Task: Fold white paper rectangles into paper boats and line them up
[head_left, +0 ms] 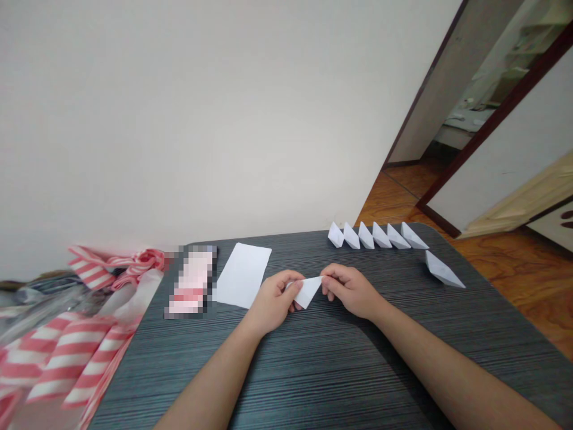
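Observation:
A folded white paper piece [308,292], roughly triangular, is pinched between my left hand [273,301] and my right hand [351,291] above the dark striped table [340,370]. Its far corners are hidden by my fingers. To the left of my left hand lies a flat white paper sheet [242,275]. A row of several folded paper boats [378,236] stands along the far table edge, beyond my right hand. One more paper boat [443,270] lies apart, near the right edge.
A pixelated pink-and-white item [190,282] lies at the far left of the table. A pink-and-white striped plastic bag [58,358] hangs past the left edge. A white wall [224,119] rises behind the table, and a wooden floor [505,257] lies to the right.

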`<control>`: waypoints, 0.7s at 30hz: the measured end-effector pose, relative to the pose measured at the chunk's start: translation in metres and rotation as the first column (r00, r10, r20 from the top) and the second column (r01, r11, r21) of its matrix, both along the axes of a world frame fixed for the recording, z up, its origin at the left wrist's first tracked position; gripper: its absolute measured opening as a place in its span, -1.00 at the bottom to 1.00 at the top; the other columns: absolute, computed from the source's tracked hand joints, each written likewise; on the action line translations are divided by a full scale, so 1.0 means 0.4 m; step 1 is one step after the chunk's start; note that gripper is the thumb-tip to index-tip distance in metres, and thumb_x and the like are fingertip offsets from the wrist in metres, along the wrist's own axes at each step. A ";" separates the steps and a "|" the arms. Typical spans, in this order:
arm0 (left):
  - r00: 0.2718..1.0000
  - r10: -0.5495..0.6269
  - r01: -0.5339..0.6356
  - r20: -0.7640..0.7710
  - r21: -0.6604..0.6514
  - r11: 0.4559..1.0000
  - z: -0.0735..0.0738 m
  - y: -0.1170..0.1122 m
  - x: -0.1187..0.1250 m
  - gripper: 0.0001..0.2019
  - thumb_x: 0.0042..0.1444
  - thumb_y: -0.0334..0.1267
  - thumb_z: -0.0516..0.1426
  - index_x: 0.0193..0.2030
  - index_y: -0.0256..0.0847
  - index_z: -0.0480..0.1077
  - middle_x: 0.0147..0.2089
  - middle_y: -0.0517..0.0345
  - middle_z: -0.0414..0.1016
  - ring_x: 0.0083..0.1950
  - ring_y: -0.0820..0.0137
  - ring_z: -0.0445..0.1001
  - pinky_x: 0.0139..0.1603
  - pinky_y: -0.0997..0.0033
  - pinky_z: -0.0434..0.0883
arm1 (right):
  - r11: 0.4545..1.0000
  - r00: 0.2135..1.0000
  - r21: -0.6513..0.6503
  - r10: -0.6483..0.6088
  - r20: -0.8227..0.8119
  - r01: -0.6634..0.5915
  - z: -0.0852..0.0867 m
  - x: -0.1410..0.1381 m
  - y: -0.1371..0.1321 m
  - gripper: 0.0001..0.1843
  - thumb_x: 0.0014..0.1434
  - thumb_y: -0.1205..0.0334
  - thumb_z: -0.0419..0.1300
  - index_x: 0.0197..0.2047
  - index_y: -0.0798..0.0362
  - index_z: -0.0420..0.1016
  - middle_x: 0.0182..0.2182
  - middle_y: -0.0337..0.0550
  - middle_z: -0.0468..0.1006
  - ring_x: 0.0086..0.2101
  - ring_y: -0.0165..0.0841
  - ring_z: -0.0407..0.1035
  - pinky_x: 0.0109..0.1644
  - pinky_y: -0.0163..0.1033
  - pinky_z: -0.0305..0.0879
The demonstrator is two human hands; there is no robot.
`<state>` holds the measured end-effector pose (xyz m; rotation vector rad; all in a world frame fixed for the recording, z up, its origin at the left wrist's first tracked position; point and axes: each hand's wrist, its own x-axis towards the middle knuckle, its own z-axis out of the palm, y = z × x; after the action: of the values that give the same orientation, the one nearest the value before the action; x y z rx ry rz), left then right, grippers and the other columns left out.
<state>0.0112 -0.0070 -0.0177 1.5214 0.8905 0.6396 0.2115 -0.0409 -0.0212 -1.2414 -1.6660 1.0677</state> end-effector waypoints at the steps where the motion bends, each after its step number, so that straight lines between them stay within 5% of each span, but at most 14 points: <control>1: 1.000 0.007 -0.007 0.001 0.001 1.000 0.000 0.000 0.000 -0.72 0.16 -0.10 -0.01 -0.18 -0.27 0.36 -0.54 0.20 0.38 -0.57 0.51 0.32 -0.56 0.55 0.27 | 1.000 0.999 -0.008 0.016 -0.042 -0.017 -0.002 -0.001 -0.001 -0.86 0.22 0.26 0.02 -0.26 0.09 0.37 -0.48 -0.23 0.43 -0.54 -0.48 0.32 -0.42 -0.35 0.25; 5: 1.000 0.014 -0.014 0.004 0.014 1.000 0.006 -0.004 0.000 -0.73 0.16 -0.10 -0.01 -0.19 -0.26 0.36 -0.50 0.21 0.36 -0.54 0.51 0.33 -0.54 0.54 0.29 | 0.998 0.993 -0.035 0.057 -0.102 -0.060 -0.006 -0.004 -0.004 -0.72 0.19 0.28 0.05 -0.02 0.08 0.34 -0.50 -0.24 0.44 -0.52 -0.46 0.32 -0.41 -0.34 0.24; 21: 0.994 -0.025 0.039 -0.107 0.135 0.990 0.030 -0.013 0.004 -0.68 0.14 -0.09 0.02 -0.08 -0.21 0.42 -0.22 0.08 0.46 -0.48 0.51 0.33 -0.47 0.53 0.29 | 1.000 1.000 -0.004 0.002 0.019 -0.002 0.005 0.002 0.003 -0.81 0.17 0.28 0.08 -0.19 0.11 0.48 -0.51 -0.22 0.49 -0.46 -0.42 0.36 -0.33 -0.33 0.24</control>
<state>0.0128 -0.0123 -0.0056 1.7020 0.9149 0.6122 0.2124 -0.0397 -0.0192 -1.2564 -1.6808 1.0642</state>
